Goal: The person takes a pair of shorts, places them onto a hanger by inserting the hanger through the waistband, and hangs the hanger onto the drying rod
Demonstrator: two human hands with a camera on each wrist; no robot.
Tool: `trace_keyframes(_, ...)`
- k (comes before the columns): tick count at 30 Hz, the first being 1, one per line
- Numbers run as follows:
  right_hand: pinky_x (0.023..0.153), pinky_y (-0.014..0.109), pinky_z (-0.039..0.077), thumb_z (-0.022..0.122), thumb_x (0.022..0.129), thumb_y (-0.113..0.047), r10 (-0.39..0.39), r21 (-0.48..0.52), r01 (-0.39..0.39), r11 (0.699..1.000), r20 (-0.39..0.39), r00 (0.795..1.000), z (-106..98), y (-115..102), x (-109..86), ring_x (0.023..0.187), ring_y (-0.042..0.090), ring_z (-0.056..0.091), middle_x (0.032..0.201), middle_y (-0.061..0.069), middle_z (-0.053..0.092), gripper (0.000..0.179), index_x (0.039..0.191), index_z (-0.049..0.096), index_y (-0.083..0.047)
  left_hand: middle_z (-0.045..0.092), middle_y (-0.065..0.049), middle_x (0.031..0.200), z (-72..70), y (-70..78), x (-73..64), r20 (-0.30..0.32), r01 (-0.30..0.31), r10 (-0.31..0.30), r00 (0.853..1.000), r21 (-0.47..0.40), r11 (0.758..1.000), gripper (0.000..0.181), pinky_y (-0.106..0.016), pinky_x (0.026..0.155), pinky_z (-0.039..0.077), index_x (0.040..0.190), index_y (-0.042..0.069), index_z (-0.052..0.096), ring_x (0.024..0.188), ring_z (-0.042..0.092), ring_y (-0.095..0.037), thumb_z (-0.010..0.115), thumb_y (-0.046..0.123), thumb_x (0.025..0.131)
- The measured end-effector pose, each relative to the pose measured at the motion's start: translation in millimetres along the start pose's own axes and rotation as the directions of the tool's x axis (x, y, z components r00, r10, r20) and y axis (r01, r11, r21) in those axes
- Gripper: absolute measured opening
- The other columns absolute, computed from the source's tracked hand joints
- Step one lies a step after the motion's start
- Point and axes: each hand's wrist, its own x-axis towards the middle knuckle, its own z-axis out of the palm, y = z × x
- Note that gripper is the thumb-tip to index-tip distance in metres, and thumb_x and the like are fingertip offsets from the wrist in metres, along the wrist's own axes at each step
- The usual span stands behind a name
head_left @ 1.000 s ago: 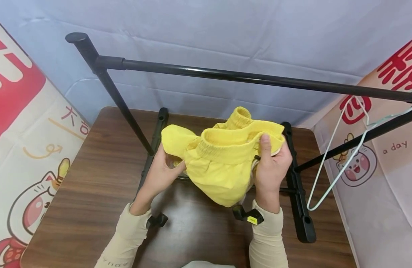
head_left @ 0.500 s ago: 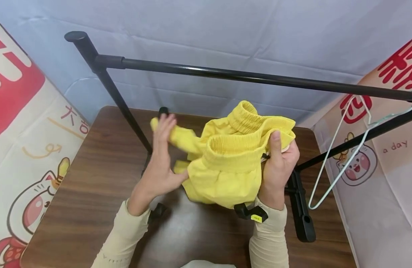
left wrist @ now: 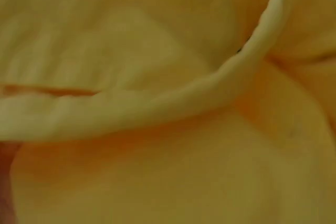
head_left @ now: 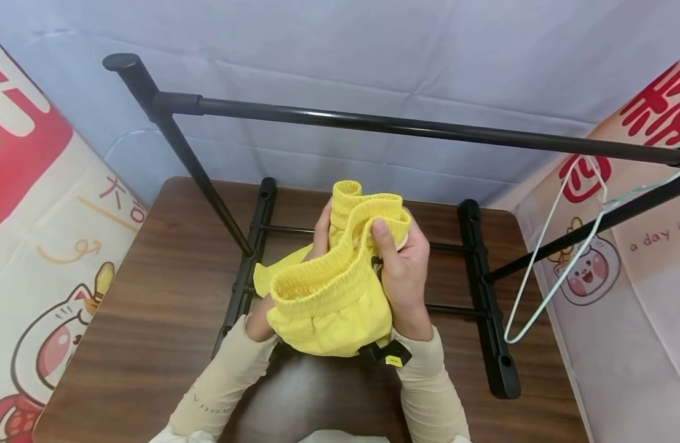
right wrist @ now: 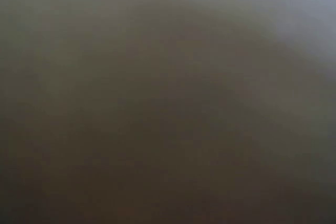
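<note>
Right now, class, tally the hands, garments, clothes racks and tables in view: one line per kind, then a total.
Bare hands, left hand and right hand: 2
Yellow gathered-fabric garment: 1
Black tubular clothes rack: 1
Brown wood-grain table: 1
Total: 5

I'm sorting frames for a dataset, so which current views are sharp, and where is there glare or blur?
Head view: reasonably sharp on the yellow garment, with pale glare on the table and a highlight along the black rail; left wrist view: dim, soft-focus garment close up; right wrist view: murky blur, nothing identifiable.
</note>
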Motion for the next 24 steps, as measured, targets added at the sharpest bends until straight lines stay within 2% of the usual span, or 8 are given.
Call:
trace_keyframes(2, 0.078, 0.022, 0.058, 0.064, 0.106, -0.032, 0.031, -0.04, -0.029, 0.999, 0.05, 0.998, 1.3, 1.0, -1.3, 0.088, 0.01, 0.065, 0.101, -0.002, 0.065, 0.033, 0.124, 0.064, -0.004, 0.008, -0.017, 0.174, 2.7, -6.2, -0.6, -0.01, 0.021, -0.022, 1.0, -0.073, 0.997, 0.119, -0.048, 0.129, 0.024, 0.169, 0.013, -0.007, 0.16, 0.02, -0.026, 0.048, 0.084, 0.091)
trace_keyframes(6, 0.1, 0.024, 0.05, 0.055, 0.109, -0.02, 0.098, -0.169, -0.069, 0.983, 0.174, 0.98, 0.0, 2.0, -1.4, 0.116, 0.013, 0.057, 0.129, 0.004, 0.059, 0.04, 0.141, 0.056, 0.004, 0.006, -0.015, 0.172, -2.1, -11.2, -9.2, -0.015, 0.203, -0.208, 0.978, -0.168, 0.965, 0.115, -0.044, 0.125, 0.029, 0.168, 0.021, -0.012, 0.158, 0.021, -0.031, 0.06, 0.071, 0.095)
trace_keyframes(10, 0.11, 0.024, 0.039, 0.049, 0.112, -0.021, 0.144, -0.277, -0.083, 0.957, 0.206, 0.968, -10.1, -0.5, -0.4, 0.139, 0.016, 0.04, 0.151, 0.013, 0.044, 0.043, 0.149, 0.052, 0.0, 0.026, -0.028, 0.164, -5.2, 6.1, -3.6, -0.166, 0.326, -0.348, 0.923, -0.145, 0.934, 0.071, -0.035, 0.121, 0.031, 0.165, 0.0, 0.017, 0.151, 0.031, -0.036, 0.046, 0.037, 0.111)
trace_keyframes(13, 0.107, 0.023, 0.04, 0.047, 0.113, -0.032, 0.107, -0.281, -0.053, 0.958, 0.179, 0.978, -21.4, -4.2, -4.2, 0.141, 0.021, 0.041, 0.154, 0.015, 0.042, 0.051, 0.153, 0.048, 0.0, 0.032, -0.032, 0.162, -7.9, 23.0, -4.1, -0.259, 0.281, -0.294, 0.92, -0.087, 0.956, 0.055, -0.043, 0.123, 0.03, 0.159, -0.009, 0.026, 0.152, 0.032, -0.042, 0.037, 0.016, 0.111)
trace_keyframes(17, 0.106, 0.028, 0.04, 0.052, 0.109, -0.049, -0.026, -0.264, 0.07, 0.962, 0.167, 0.986, -29.8, -10.3, -16.3, 0.137, 0.022, 0.046, 0.148, 0.013, 0.05, 0.067, 0.148, 0.049, 0.006, 0.035, -0.022, 0.164, -11.9, 29.1, -8.0, -0.379, 0.189, -0.168, 0.91, 0.019, 0.982, 0.056, -0.042, 0.121, 0.033, 0.165, 0.002, 0.021, 0.15, 0.038, -0.03, 0.038, 0.014, 0.113)
trace_keyframes(20, 0.108, 0.031, 0.043, 0.058, 0.101, -0.064, -0.091, -0.281, 0.155, 0.947, 0.227, 0.97, -25.3, -16.2, -29.6, 0.133, 0.026, 0.05, 0.144, 0.016, 0.054, 0.084, 0.146, 0.049, 0.007, 0.054, -0.017, 0.146, -11.3, 27.9, -6.9, -0.492, 0.226, -0.147, 0.858, 0.104, 0.968, 0.061, -0.031, 0.106, 0.042, 0.166, 0.016, 0.023, 0.128, 0.054, -0.02, 0.049, 0.022, 0.112)
trace_keyframes(22, 0.111, 0.033, 0.043, 0.063, 0.092, -0.072, -0.08, -0.329, 0.175, 0.928, 0.284, 0.956, -17.1, -21.0, -38.6, 0.135, 0.028, 0.049, 0.147, 0.018, 0.05, 0.097, 0.151, 0.046, 0.003, 0.062, -0.018, 0.133, -8.1, 27.7, -6.9, -0.519, 0.207, -0.102, 0.848, 0.147, 0.967, 0.074, -0.032, 0.099, 0.045, 0.167, 0.021, 0.021, 0.116, 0.059, -0.02, 0.063, 0.017, 0.105)
trace_keyframes(24, 0.114, 0.035, 0.042, 0.067, 0.086, -0.076, -0.059, -0.411, 0.194, 0.89, 0.318, 0.946, -7.3, -23.8, -46.5, 0.135, 0.031, 0.048, 0.149, 0.02, 0.046, 0.105, 0.156, 0.042, -0.002, 0.067, -0.018, 0.123, -4.0, 28.2, -7.4, -0.513, 0.171, -0.038, 0.858, 0.215, 0.961, 0.09, -0.034, 0.093, 0.049, 0.166, 0.024, 0.02, 0.107, 0.064, -0.023, 0.075, 0.014, 0.096)
